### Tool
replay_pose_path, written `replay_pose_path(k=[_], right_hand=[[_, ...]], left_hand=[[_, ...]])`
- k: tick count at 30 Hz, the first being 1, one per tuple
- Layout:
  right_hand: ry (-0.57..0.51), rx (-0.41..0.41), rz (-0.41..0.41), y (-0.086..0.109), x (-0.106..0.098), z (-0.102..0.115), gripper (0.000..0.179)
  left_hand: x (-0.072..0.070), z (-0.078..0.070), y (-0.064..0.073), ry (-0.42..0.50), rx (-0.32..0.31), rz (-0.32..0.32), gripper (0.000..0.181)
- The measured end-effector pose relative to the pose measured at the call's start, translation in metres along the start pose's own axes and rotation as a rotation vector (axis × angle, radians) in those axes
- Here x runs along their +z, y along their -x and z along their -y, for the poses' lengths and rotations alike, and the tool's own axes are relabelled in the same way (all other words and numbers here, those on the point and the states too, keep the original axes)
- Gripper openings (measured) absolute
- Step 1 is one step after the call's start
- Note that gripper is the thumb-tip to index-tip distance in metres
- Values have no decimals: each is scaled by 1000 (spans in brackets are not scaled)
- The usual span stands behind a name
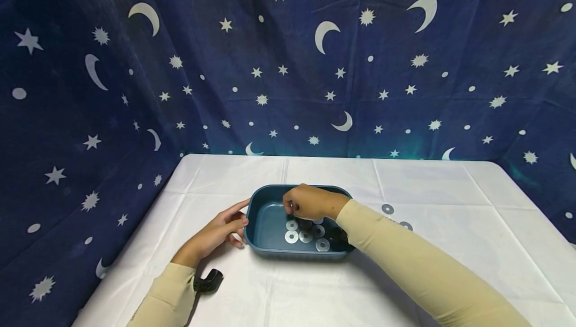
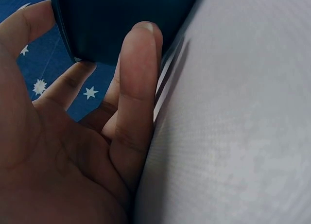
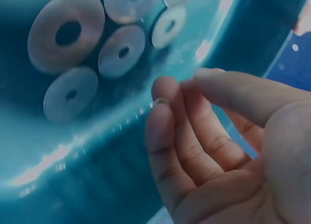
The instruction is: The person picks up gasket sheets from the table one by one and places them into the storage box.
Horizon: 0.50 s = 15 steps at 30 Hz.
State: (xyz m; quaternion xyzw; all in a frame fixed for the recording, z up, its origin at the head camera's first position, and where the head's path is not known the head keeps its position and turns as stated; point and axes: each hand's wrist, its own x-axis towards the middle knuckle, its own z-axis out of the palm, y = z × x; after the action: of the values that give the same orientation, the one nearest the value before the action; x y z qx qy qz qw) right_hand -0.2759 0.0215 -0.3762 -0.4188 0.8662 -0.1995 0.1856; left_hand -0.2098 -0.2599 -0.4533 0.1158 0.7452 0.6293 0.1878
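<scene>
A blue tray [image 1: 270,252] sits on the white-covered table. Flat metal washers lie inside it; one washer [image 1: 322,245] is near the front wall, another washer [image 3: 66,32] shows large in the right wrist view. My right hand [image 1: 311,202] reaches into the tray over the washers, fingers bent downward. In the right wrist view its thumb and fingertips [image 3: 166,88] come close together; I cannot tell whether something small is between them. My left hand [image 1: 220,229] is at the tray's left end, its loosely extended fingers [image 2: 39,22] touching the outside wall.
A grey washer [image 1: 387,209] and a second washer [image 1: 406,225] lie on the tablecloth [image 1: 234,172] right of the tray. A black device [image 1: 209,282] is at the left wrist. Dark blue cloth [image 1: 288,67] with moons and stars hangs behind.
</scene>
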Motion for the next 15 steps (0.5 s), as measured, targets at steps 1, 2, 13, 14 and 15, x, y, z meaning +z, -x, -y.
replay_pose_path(k=[1,2,13,14,15], right_hand=[[6,5,-1,2,-2,0,16],[13,13,-1,5,-5,0,14],[79,78,-135,55,-29,-8,5],[79,86,-157,61,-29,-10,5],[77,93,-181,67,-29,-12,6]], left_hand=[[1,0,0,0,1,2,67],[1,-1,0,-1,1,3,67],[0,0,0,-27,-11,-4,65],[0,0,0,-31,-10,-3,65],[-1,0,0,-33,-6,0,66]])
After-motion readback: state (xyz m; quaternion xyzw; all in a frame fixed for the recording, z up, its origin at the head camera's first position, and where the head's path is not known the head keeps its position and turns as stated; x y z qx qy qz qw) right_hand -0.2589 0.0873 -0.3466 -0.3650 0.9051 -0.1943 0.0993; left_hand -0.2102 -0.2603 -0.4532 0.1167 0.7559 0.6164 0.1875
